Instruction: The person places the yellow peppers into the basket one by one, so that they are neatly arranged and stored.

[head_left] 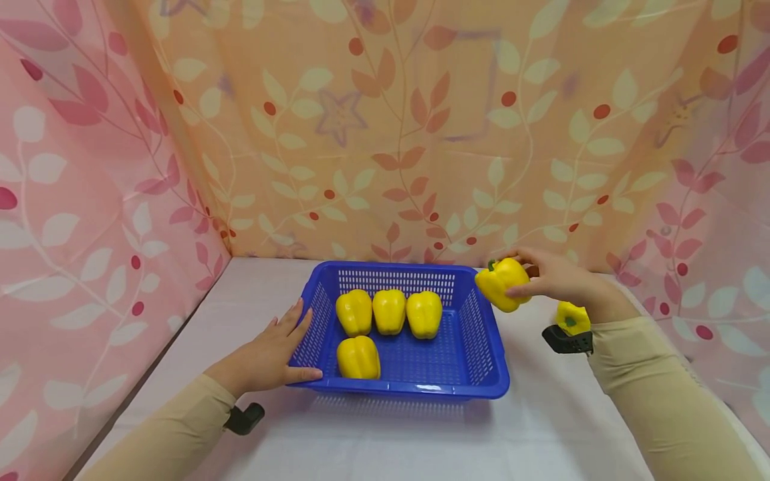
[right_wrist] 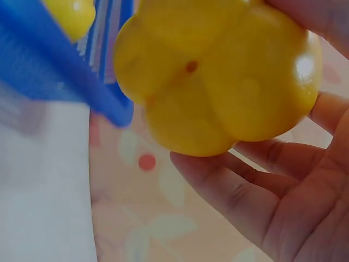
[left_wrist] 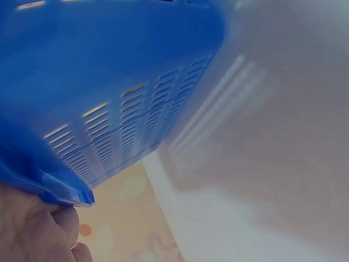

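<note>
A yellow bell pepper (head_left: 504, 284) with a green stem is gripped between the thumb and fingers of my right hand (head_left: 553, 280), just above the right rim of a blue plastic basket (head_left: 421, 386). Its lobed underside (right_wrist: 218, 82) faces the right wrist camera. Inside the basket, three yellow bell peppers (head_left: 389, 312) stand in a row towards the back, and one more pepper (head_left: 358, 358) sits at the front left. My left hand (head_left: 271, 354) rests on the basket's left rim with fingers spread, the thumb lying along the front rim.
Another yellow bell pepper (head_left: 573, 318) lies on the white tabletop (head_left: 385, 441) at the right, partly covered by my right wrist and its black strap (head_left: 568, 339). Floral curtains (head_left: 385, 133) hang behind the table and along both sides.
</note>
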{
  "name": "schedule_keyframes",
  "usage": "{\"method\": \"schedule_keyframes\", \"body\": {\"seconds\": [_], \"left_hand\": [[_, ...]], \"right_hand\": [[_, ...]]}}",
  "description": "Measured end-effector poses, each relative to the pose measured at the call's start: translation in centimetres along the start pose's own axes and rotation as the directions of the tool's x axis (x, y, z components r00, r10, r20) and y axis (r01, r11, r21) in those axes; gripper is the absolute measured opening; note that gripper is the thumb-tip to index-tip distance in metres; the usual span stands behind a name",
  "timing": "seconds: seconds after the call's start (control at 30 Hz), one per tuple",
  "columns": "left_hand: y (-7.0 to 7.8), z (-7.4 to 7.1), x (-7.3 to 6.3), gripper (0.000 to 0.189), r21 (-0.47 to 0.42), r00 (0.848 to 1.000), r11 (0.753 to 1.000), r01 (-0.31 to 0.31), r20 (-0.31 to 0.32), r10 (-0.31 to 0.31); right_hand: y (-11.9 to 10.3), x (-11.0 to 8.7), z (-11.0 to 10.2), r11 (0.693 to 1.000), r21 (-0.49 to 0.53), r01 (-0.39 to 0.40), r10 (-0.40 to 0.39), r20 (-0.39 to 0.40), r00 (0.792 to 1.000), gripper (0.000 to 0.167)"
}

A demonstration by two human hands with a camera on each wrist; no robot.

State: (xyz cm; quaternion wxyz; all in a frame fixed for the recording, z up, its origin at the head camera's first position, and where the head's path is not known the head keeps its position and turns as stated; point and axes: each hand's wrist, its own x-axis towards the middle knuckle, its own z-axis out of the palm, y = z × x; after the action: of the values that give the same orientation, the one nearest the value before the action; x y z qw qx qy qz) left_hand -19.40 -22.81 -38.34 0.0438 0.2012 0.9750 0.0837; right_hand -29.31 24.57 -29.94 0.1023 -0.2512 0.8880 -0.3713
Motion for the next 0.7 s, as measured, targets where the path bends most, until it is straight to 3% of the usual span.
{"method": "schedule_keyframes", "body": {"seconds": [0.1,0.37,0.7], "left_hand": [[0.0,0.0,0.0,0.108,-0.001,1.0,1.0,0.002,-0.001,-0.002],[0.0,0.0,0.0,0.107,-0.001,1.0,1.0,0.004,-0.003,-0.004],[0.1,-0.1,-0.1,0.106,0.007,1.0,1.0,0.001,-0.004,-0.001]], "right_hand": [[-0.6,0.7,0.7,0.999,-0.002,0.039,-0.039,0.018,0.999,0.055],[-1.9,2.4,2.8,0.999,0.026,0.021,-0.023,0.079,0.997,0.058],[-3.0,4.3,5.5,0.996,0.055,0.066,-0.072,0.117,0.991,0.054]]}}
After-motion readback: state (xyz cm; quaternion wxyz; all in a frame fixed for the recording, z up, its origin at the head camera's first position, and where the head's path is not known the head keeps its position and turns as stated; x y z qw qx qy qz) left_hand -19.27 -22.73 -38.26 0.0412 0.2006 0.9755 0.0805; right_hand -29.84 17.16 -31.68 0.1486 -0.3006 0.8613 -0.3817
